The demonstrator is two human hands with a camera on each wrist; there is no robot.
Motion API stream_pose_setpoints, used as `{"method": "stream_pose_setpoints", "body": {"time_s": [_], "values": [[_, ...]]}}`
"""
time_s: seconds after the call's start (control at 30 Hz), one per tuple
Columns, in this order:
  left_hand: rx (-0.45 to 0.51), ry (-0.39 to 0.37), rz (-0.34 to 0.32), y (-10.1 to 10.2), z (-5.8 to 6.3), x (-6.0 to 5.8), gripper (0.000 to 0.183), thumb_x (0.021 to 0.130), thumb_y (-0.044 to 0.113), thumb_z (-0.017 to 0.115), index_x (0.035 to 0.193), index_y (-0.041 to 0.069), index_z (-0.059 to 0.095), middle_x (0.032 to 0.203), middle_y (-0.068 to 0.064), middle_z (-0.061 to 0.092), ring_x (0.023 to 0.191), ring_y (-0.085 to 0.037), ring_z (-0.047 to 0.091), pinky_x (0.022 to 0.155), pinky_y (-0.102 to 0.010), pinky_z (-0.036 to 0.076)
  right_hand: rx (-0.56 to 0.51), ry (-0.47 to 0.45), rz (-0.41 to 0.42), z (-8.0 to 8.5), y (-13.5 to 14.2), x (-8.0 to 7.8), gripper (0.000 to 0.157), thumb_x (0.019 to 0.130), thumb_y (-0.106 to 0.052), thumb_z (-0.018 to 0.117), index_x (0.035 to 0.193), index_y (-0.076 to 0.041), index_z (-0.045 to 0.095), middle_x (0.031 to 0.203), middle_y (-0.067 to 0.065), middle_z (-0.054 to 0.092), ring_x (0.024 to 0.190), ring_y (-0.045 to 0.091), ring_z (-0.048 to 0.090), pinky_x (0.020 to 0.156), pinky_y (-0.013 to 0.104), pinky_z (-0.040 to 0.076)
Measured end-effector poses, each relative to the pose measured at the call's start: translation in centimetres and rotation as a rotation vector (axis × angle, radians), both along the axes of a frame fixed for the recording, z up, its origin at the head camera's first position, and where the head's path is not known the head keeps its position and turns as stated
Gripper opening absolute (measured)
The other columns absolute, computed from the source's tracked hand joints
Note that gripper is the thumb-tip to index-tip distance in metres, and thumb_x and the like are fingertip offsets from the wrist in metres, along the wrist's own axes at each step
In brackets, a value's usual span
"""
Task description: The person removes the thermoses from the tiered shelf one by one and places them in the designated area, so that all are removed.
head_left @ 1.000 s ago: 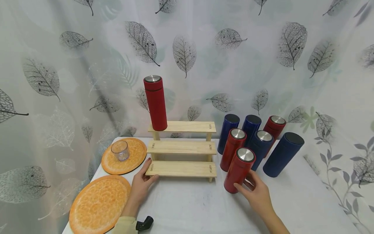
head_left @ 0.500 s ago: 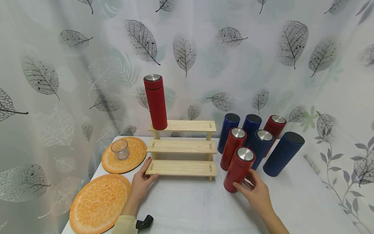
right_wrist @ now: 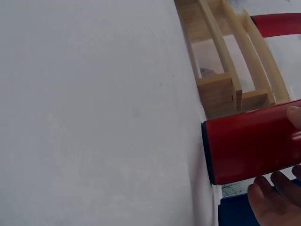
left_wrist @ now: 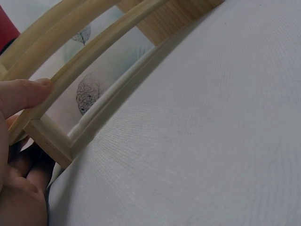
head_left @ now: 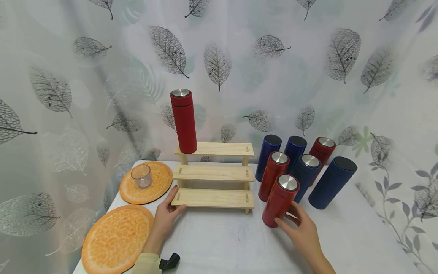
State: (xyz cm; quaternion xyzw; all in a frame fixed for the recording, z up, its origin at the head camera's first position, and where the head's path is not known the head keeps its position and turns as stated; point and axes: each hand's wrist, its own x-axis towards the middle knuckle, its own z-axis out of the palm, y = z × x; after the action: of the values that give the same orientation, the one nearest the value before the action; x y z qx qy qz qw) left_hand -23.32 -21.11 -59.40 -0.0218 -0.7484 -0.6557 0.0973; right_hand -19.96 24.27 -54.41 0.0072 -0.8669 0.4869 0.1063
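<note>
A three-tier wooden display stand (head_left: pixel 212 173) stands at the table's middle, and a red thermos (head_left: pixel 184 123) is upright on the left of its top tier. My left hand (head_left: pixel 165 217) grips the left end of the lowest tier; in the left wrist view the thumb (left_wrist: pixel 28 94) lies on the board's edge, other fingers behind and below. At the right, my right hand (head_left: pixel 302 230) holds the lower part of another upright red thermos (head_left: pixel 280 199) with a silver lid. In the right wrist view, its black base (right_wrist: pixel 208 153) is at the white cloth, fingers along one side and thumb on the other.
Close behind the held thermos stand a red thermos (head_left: pixel 272 177), a blue one with a silver lid (head_left: pixel 306 177), another red one (head_left: pixel 321 148) and several dark blue ones (head_left: pixel 332 182). Two round orange mats (head_left: pixel 118 239) lie left, a small clear glass (head_left: pixel 142 177) on the far one.
The head view has shifted slightly. Both hands, the stand and the thermoses keep practically the same places.
</note>
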Motion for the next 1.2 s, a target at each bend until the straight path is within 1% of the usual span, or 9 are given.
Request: {"method": "stream_pose_setpoints", "body": {"time_s": [0.07,0.2,0.4,0.5,0.6,0.7,0.9,1.07,1.2], "values": [[-0.001,0.006,-0.002,0.0,-0.1,0.0,0.081,0.097,0.005,0.083,0.166,0.000,0.041,0.175,-0.017,0.029,0.157,-0.036,0.032,0.107,-0.009,0.038,-0.008,0.038,-0.025,0.3,0.1,0.5,0.078,0.092,-0.027,0.092,0.157,-0.011,0.053,0.144,0.010,0.066,0.125,0.018,0.066,0.098,0.013,0.050],[0.006,0.007,-0.007,0.1,-0.1,0.0,0.080,0.097,0.004,0.082,0.165,-0.001,0.041,0.175,-0.019,0.028,0.157,-0.037,0.031,0.107,-0.010,0.039,-0.050,0.183,-0.047,1.4,0.1,1.3,0.070,0.090,-0.007,0.091,0.152,-0.009,0.059,0.138,0.008,0.069,0.120,0.007,0.065,0.098,0.013,0.050],[0.011,0.007,-0.013,0.1,-0.1,-0.2,0.080,0.098,0.005,0.082,0.166,0.000,0.040,0.176,-0.018,0.028,0.158,-0.037,0.031,0.107,-0.010,0.039,-0.056,0.363,-0.102,4.3,0.1,2.3,0.069,0.084,0.013,0.088,0.147,0.000,0.063,0.131,0.014,0.072,0.116,0.002,0.066,0.098,0.012,0.050],[0.003,0.011,-0.012,0.0,-0.2,-0.2,0.080,0.098,0.007,0.082,0.166,0.000,0.041,0.175,-0.018,0.029,0.157,-0.037,0.031,0.107,-0.010,0.039,-0.053,0.451,-0.085,6.1,0.3,2.3,0.071,0.081,0.021,0.085,0.146,0.003,0.063,0.128,0.020,0.071,0.115,0.004,0.068,0.100,0.015,0.051],[-0.001,0.014,-0.008,0.0,-0.3,-0.2,0.079,0.098,0.007,0.082,0.166,0.001,0.041,0.175,-0.018,0.029,0.157,-0.037,0.032,0.107,-0.010,0.039,-0.045,0.528,-0.037,7.8,0.4,2.1,0.074,0.079,0.026,0.082,0.147,0.003,0.062,0.128,0.022,0.070,0.117,0.008,0.069,0.102,0.018,0.051],[-0.004,0.010,-0.006,0.0,-0.3,-0.1,0.079,0.098,0.007,0.082,0.166,0.001,0.041,0.175,-0.017,0.029,0.157,-0.036,0.032,0.106,-0.009,0.039,-0.048,0.574,0.011,9.4,0.2,2.0,0.075,0.079,0.028,0.080,0.147,0.001,0.063,0.129,0.020,0.070,0.119,0.011,0.069,0.104,0.019,0.050],[-0.011,0.007,-0.008,0.1,-0.2,0.1,0.079,0.098,0.007,0.082,0.166,0.000,0.041,0.175,-0.017,0.029,0.157,-0.037,0.032,0.106,-0.009,0.038,-0.062,0.659,0.109,12.0,-0.8,0.9,0.074,0.077,0.030,0.079,0.144,0.004,0.064,0.130,0.022,0.070,0.119,0.018,0.070,0.106,0.023,0.051],[-0.015,0.004,-0.014,0.3,0.0,0.1,0.080,0.098,0.008,0.082,0.166,-0.001,0.040,0.175,-0.019,0.028,0.157,-0.037,0.031,0.106,-0.009,0.038,-0.051,0.632,0.139,13.7,-2.1,0.2,0.073,0.080,0.024,0.082,0.146,-0.003,0.066,0.134,0.015,0.070,0.123,0.014,0.068,0.107,0.022,0.049],[-0.011,0.006,0.000,0.2,0.1,0.1,0.080,0.098,0.006,0.082,0.166,-0.001,0.041,0.175,-0.018,0.029,0.157,-0.037,0.032,0.105,-0.009,0.039,-0.043,0.617,0.199,15.3,-3.7,-0.4,0.073,0.082,0.021,0.082,0.148,-0.004,0.064,0.138,0.012,0.069,0.126,0.015,0.067,0.108,0.024,0.050]]}}
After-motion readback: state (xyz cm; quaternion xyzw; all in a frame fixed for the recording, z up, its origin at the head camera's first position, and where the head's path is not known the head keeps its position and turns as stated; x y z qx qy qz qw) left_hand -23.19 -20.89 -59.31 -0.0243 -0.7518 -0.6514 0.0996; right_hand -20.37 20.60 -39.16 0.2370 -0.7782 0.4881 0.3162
